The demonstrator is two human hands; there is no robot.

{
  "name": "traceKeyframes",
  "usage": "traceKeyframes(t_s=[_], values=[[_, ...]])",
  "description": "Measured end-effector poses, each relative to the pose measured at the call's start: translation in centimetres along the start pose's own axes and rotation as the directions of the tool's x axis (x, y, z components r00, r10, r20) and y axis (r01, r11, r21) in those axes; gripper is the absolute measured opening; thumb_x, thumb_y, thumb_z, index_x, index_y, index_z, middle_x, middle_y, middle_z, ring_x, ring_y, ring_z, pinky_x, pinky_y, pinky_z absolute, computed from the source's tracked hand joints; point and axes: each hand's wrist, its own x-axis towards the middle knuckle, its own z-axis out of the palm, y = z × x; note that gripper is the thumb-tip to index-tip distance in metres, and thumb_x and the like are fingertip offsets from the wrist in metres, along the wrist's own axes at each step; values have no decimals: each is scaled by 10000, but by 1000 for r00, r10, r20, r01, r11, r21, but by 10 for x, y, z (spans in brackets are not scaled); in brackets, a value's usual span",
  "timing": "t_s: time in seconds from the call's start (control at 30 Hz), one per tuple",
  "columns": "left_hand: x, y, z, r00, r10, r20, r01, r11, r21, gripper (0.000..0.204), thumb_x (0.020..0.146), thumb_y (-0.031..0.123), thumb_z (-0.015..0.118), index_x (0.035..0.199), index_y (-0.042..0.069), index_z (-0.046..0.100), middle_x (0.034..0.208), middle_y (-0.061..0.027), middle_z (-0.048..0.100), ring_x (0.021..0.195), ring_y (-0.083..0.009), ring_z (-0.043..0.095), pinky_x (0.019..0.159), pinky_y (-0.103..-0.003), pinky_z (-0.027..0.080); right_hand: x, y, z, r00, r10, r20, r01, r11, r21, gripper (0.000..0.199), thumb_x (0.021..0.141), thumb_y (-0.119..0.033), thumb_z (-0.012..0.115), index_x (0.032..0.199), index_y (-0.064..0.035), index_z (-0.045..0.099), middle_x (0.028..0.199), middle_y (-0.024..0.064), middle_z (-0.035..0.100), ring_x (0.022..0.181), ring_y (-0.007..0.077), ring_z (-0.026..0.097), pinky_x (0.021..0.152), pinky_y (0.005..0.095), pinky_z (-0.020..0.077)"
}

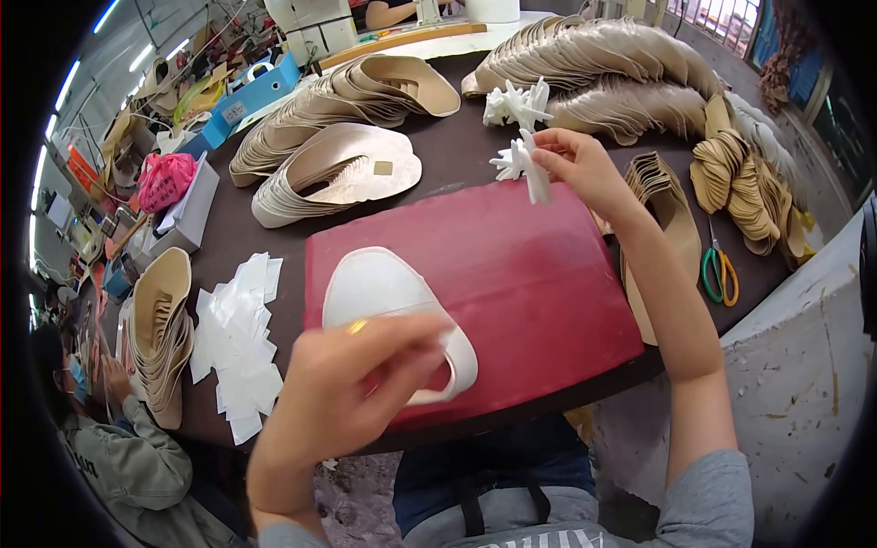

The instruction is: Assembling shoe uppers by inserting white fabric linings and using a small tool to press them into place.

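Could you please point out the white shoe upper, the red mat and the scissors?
White shoe upper [376,285], head view: on its rounded far end.
Red mat [548,301], head view: on its bare right half.
Scissors [716,247], head view: where the handles meet.

"What's on the dark brown tabletop [457,151]?"

"A flat red mat [548,274], near the front edge. A curved white shoe piece [375,285] is on its left part."

"And left of the mat?"

"A pile of flat white scraps [239,329], then a stack of curved tan shoe pieces [164,338]."

"And right?"

"A bent tan stack [683,224], then green-and-orange-handled scissors [715,252]."

"Behind?"

"A spiky white bunch [516,105], with a long, curved beige row [594,57] behind it."
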Motion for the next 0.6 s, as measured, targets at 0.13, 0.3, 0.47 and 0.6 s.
traceKeyframes(t_s=[0.13,0.3,0.47,0.6], values=[[78,-21,18,996,-84,35,80,992,96,250,822,93,686,1053,5,650,876,-94,684,747,-146,633,633,-243,493,-25,-22,28,995,-104,10,102,986,132,242,885,-66,614,1115,8,591,961,89,644,808,118,584,715,223,481],[126,-62,45,948,-309,69,314,946,-81,279,835,181,716,1040,2,653,834,-85,678,770,-141,640,691,-223,510,-44,-33,48,975,-214,-66,207,974,-95,308,864,-83,648,1146,13,570,981,81,638,812,115,581,710,212,474],[123,-75,53,936,-318,149,351,868,-350,266,839,172,719,1025,-9,663,822,-83,680,779,-137,645,728,-229,525,-42,-29,36,987,-158,28,160,983,-88,267,852,-99,663,1090,8,606,922,68,646,780,104,579,686,202,473],[125,-74,56,886,-406,224,461,724,-513,228,845,154,714,1016,7,678,856,-83,686,798,-136,653,781,-247,537,-40,-31,30,980,-96,173,120,984,-130,202,845,-108,661,1016,0,646,846,58,649,738,96,578,652,200,472]])
